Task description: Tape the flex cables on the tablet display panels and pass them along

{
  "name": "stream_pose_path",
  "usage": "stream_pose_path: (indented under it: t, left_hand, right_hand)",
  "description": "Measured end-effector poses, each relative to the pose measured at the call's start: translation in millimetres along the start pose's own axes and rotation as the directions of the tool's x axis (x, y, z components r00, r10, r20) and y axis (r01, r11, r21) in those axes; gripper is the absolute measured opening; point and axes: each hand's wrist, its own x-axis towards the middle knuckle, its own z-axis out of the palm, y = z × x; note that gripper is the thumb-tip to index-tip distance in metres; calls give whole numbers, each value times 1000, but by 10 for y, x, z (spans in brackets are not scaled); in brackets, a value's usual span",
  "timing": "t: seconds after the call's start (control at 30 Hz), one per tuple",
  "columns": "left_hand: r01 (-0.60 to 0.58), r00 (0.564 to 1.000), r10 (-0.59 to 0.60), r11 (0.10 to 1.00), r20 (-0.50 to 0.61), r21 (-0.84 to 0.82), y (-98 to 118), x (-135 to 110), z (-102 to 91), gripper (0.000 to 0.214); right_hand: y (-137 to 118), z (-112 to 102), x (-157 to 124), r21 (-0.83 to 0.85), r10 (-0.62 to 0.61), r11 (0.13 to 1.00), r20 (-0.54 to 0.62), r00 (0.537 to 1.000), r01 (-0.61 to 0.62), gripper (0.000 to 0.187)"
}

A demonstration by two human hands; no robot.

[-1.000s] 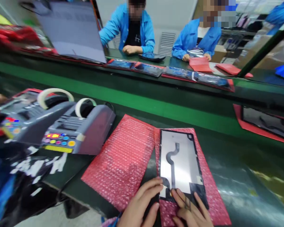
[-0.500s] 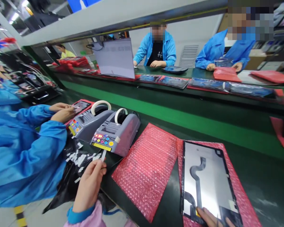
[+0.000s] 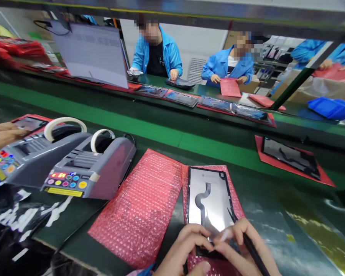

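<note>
A display panel (image 3: 211,191), with a silvery back, black border and dark curved flex cable (image 3: 201,201), lies on a red bubble-wrap bag (image 3: 235,193). Over its lower end my two hands meet. My right hand (image 3: 244,245) is closed round black tweezers (image 3: 253,251), their tips pointing up and left; a small whitish strip of tape (image 3: 225,234) shows at its fingertips. My left hand (image 3: 186,245) is closed, fingers curled at the panel's lower edge beside the right fingertips. What it pinches is hidden. The hands cover the panel's bottom part.
Two grey tape dispensers (image 3: 89,165) stand on the left, white strips (image 3: 20,218) scattered on black plastic before them. A co-worker's hands (image 3: 5,134) are at far left. Another panel (image 3: 290,155) lies on red wrap at right. Several people in blue sit or stand beyond the bench.
My left hand has left the tape dispenser and come right to the panel, joining my right hand. The view has swung right; tweezers and a whitish strip now show at my right hand.
</note>
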Motion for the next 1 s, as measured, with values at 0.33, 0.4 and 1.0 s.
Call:
stream_pose_path:
  t: [0.33, 0.4, 1.0]
  left_hand:
    - [7, 965, 127, 863, -231, 505, 113, 145, -191, 36]
    - [25, 963, 149, 780, -225, 626, 84, 195, -200, 37]
    - [50, 996, 56, 378, -76, 925, -261, 194, -57, 57]
  right_hand:
    - [29, 39, 771, -122, 49, 992, 92, 995, -38, 47]
    - [139, 98, 837, -147, 75, 988, 135, 988, -55, 50]
    - [374, 147, 1042, -492, -16, 871, -34, 999, -3, 42]
